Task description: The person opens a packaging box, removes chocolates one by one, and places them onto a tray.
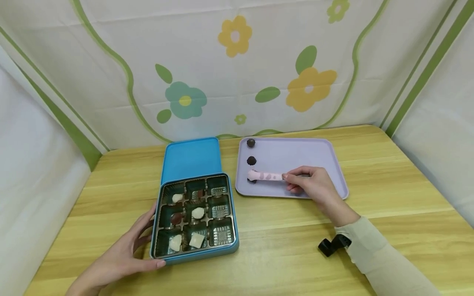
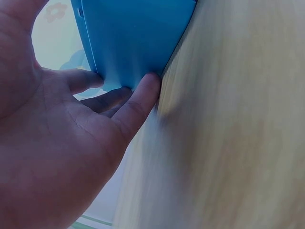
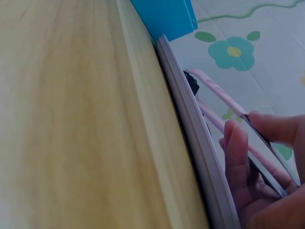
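Note:
My right hand pinches pink tongs with paw-shaped tips. The tips stand either side of a dark chocolate on the lilac tray. Two more dark round chocolates sit in line behind it, along the tray's left side. At the near left corner of a blue tin, my left hand holds on, thumb on the front side and fingers on the left side. White and brown chocolates lie in the tin's left and middle columns of compartments; the right column shows bare ridged bottoms.
A blue lid lies behind the tin, its near edge overlapped by it. A black strap hangs at the right sleeve. Flower-printed cloth rises behind the wooden table, with white cloth on both sides.

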Motion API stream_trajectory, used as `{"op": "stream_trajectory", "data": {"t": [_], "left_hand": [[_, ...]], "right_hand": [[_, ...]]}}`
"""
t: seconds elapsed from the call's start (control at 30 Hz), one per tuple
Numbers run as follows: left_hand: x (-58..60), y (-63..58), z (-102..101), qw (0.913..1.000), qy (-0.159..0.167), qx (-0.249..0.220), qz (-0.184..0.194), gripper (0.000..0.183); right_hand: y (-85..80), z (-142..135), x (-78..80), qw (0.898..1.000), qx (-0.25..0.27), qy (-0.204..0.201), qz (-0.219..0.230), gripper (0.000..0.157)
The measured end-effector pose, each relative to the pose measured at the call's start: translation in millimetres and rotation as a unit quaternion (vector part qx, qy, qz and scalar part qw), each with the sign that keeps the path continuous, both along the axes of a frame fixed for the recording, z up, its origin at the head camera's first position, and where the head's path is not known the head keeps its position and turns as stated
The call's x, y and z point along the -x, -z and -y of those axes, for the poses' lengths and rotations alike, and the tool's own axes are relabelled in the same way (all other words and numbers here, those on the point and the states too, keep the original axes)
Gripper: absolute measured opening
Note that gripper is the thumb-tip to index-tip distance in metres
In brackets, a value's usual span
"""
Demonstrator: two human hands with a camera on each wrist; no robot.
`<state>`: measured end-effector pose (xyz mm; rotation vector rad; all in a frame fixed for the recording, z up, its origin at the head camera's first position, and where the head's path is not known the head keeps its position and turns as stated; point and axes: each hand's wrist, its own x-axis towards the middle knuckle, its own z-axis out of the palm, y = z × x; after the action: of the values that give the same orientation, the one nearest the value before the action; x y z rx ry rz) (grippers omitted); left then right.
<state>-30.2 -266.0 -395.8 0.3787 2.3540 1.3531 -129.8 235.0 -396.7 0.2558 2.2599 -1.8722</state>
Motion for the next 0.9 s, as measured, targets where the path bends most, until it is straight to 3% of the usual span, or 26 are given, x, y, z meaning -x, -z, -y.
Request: {"op": "stream_trajectory", "data": {"t": [0.63, 0.9], "left_hand": [[0.9, 4.0, 3.0, 0.9999, 0.001, 0.003, -0.012, 0.122], [1.0, 4.2, 3.6, 0.9998, 0.002, 0.004, -0.018, 0.122]], "right_hand": [[-4.0, -4.7, 1.0, 0.999, -0.017, 0.024, -0.046, 0.047], [-6.3, -4.3, -1.4, 0.997, -0.05, -0.014, -0.063, 0.043]]}}
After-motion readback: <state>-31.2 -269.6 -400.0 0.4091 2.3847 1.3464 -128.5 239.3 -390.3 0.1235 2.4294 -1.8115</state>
